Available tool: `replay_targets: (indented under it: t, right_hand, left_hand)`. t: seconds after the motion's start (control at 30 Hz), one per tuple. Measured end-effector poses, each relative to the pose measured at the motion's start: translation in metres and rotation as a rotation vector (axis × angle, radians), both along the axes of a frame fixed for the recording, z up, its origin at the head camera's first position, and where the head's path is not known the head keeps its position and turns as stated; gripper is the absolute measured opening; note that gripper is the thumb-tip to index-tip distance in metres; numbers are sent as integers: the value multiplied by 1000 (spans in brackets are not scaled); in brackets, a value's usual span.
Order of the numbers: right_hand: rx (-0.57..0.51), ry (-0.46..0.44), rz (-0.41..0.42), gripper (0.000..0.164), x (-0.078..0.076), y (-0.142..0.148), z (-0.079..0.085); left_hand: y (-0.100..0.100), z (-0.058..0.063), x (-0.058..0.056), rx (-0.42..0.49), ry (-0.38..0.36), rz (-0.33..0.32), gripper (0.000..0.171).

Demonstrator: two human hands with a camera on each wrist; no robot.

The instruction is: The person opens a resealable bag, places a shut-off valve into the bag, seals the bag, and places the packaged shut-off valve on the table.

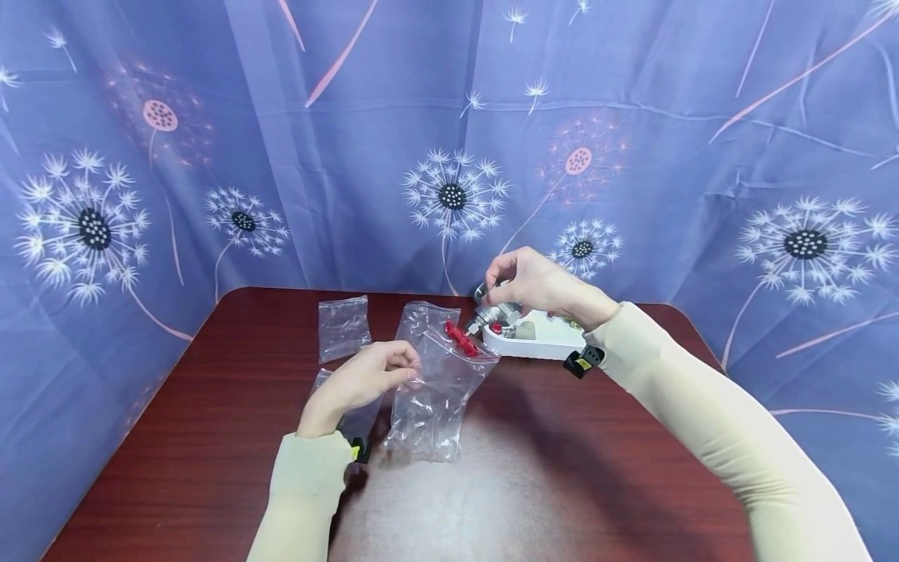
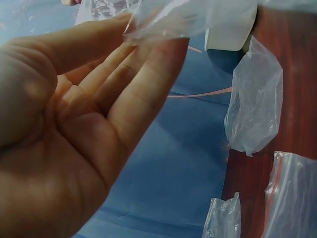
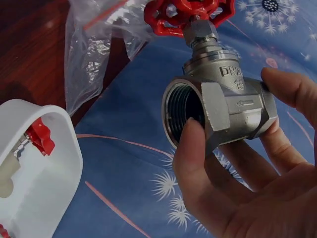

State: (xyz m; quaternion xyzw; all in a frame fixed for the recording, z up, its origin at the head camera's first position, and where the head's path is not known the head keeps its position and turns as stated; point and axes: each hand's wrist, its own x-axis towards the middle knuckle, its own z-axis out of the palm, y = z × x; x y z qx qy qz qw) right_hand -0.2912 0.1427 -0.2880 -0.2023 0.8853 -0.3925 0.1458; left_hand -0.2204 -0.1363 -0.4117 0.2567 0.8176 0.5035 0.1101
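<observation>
My right hand holds a metal gate valve by its hexagonal body, thumb at one threaded end and fingers around the other. The valve's red handwheel points down and left, at the mouth of a clear zip bag. My left hand pinches that bag's edge between thumb and fingers. In the left wrist view the bag's film crosses the fingertips. In the right wrist view, part of the bag shows behind the handwheel.
Right of the bag stands a white bin holding metal parts, one with a red handle. Another clear bag lies at the table's back left, and one more is partly behind my left hand. A patterned curtain hangs behind the table.
</observation>
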Motion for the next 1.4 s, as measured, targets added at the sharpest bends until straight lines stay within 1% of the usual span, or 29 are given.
replay_targets:
  t: [0.17,0.27,0.43,0.53,0.6,0.67,0.77,0.87,0.97,1.13,1.2,1.3,1.4]
  right_hand:
    - [37,80,-7,15,2,-3,-7]
    - [81,149,-9,16,6,-7,-10]
    - [132,258,30,16,13,-16,-13]
    - [140,286,49,17,18,-20,-15]
    - [147,291,51,18,22,-22,-16]
    - [152,299,55,18,25,-24,-18]
    - [150,312,71,18,29,-27,-21]
    - [128,316,93,18,31,-29,-25]
    - [92,309,104,19,33,-30,-28]
    - [58,323,114,20,37,-32,-31]
    - [61,336,120,20,38,-32,-33]
    - [59,345,135,19,39,-32,-35]
    - [45,333,153,18,40,-33,-38]
  left_hand:
    - [0,1,1,3,9,4,4]
    - [0,1,0,1,17,12,4]
    - [2,0,0,6,30,20,4]
    - [3,0,1,0,40,25,5]
    - [4,-1,0,-2,33,30,6]
    - [6,-2,-1,14,-1,21,12]
    - [9,-4,-2,43,-64,16,23]
    - [14,-6,-2,56,-103,34,37]
    - [19,-7,-2,65,-98,45,46]
    - [28,-8,-2,52,-49,62,51]
    - [32,-9,-2,48,-15,76,49]
    - [37,-8,-1,53,6,107,50]
    - [43,-8,-1,63,14,112,46]
